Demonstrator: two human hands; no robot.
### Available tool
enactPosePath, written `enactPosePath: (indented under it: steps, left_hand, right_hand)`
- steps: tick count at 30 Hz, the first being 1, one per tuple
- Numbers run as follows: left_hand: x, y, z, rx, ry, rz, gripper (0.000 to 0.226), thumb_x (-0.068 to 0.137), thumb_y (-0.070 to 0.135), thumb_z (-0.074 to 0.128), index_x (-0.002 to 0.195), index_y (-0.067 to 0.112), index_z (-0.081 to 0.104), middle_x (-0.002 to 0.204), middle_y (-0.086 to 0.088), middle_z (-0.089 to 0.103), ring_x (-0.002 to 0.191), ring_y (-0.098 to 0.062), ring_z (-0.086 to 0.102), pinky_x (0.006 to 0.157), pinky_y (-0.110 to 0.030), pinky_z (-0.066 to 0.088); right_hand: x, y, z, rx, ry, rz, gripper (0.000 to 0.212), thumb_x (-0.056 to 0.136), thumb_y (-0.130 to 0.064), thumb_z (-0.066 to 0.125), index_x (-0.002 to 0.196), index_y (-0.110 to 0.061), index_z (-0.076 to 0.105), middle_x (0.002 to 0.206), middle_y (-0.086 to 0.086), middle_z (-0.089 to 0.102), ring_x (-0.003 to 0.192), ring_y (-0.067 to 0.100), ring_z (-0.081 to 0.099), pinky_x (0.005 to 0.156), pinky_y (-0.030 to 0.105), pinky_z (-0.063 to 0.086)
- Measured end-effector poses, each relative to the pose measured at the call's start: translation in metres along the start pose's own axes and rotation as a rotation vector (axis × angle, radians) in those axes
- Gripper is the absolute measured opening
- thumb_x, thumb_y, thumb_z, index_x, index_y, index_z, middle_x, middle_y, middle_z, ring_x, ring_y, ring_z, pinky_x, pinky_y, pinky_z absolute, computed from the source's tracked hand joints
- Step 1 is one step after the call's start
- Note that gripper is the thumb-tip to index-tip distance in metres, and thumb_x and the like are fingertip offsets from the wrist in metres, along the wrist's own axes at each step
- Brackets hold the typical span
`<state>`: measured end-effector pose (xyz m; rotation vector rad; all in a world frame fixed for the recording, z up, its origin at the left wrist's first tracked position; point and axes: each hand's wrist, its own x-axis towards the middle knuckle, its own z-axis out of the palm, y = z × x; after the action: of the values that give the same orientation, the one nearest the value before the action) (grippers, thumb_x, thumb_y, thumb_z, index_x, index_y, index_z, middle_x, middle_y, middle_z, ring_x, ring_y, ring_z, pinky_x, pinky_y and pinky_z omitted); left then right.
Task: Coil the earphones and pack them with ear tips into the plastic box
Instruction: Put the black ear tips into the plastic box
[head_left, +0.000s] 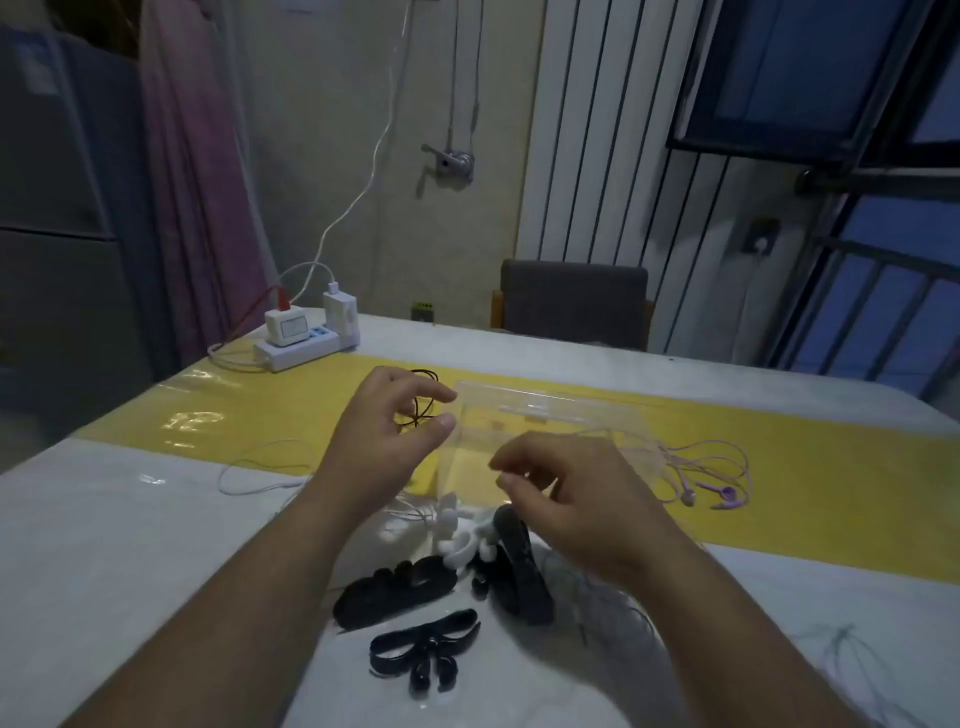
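A clear plastic box (587, 415) stands open on the yellow strip of the table. My left hand (384, 441) hovers at the box's left corner, thumb and forefinger apart, with nothing seen between them. My right hand (576, 499) is in front of the box with its fingers curled and blurred; whether it holds a thin cable is unclear. Purple earphones (719, 491) lie loose to the right of the box. A white earphone cable (260, 470) trails left. White ear hooks (457, 540) and black ear hooks and tips (410, 587) lie near my wrists.
A dark brown cable (423, 379) lies behind my left hand. More black hooks (426, 649) sit near the table's front. A thin grey cable (852, 654) lies at the right. A white power strip with chargers (306, 338) stands at the back left, a chair (571, 301) behind the table.
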<state>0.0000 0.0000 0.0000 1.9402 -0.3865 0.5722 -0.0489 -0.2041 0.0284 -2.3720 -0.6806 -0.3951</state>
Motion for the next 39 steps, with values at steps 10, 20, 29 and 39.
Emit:
enactPosePath:
  steps: [10, 20, 29, 39]
  left_hand:
    - [0.003, -0.005, 0.001, -0.023, -0.077, -0.148, 0.016, 0.083, 0.008, 0.07, 0.075, 0.022, 0.072, 0.119, 0.007, 0.057, 0.102, -0.003, 0.059, 0.085, -0.031, 0.047]
    - [0.0, -0.009, 0.005, -0.045, -0.107, -0.139, 0.03, 0.082, 0.007, 0.07, 0.073, 0.036, 0.066, 0.117, 0.006, 0.062, 0.099, -0.007, 0.064, 0.087, -0.033, 0.051]
    - [-0.001, -0.007, 0.003, -0.048, -0.124, -0.145, 0.02, 0.078, 0.017, 0.072, 0.074, 0.036, 0.066, 0.118, 0.01, 0.062, 0.097, -0.005, 0.064, 0.088, -0.037, 0.051]
    - [0.001, -0.01, 0.003, -0.077, -0.145, -0.163, 0.011, 0.071, 0.026, 0.07, 0.072, 0.036, 0.066, 0.117, 0.011, 0.062, 0.098, -0.007, 0.064, 0.087, -0.038, 0.052]
  right_hand:
    - [0.001, -0.001, 0.008, -0.396, -0.406, 0.129, 0.051, 0.086, -0.048, 0.054, 0.136, -0.045, 0.043, 0.132, -0.017, 0.054, 0.121, 0.014, 0.052, 0.09, 0.031, 0.045]
    - [0.0, -0.002, 0.018, -0.32, -0.496, 0.168, 0.042, 0.081, -0.05, 0.061, 0.12, -0.038, 0.053, 0.113, -0.008, 0.044, 0.098, 0.017, 0.055, 0.084, 0.037, 0.051]
    - [-0.001, -0.005, 0.008, -0.225, -0.478, 0.184, 0.054, 0.074, -0.04, 0.072, 0.124, -0.039, 0.052, 0.113, -0.014, 0.057, 0.096, 0.009, 0.054, 0.081, 0.029, 0.048]
    - [0.002, 0.001, 0.0, -0.045, -0.256, 0.259, 0.016, 0.073, -0.03, 0.078, 0.086, -0.037, 0.071, 0.084, -0.015, 0.065, 0.066, 0.0, 0.059, 0.068, 0.024, 0.053]
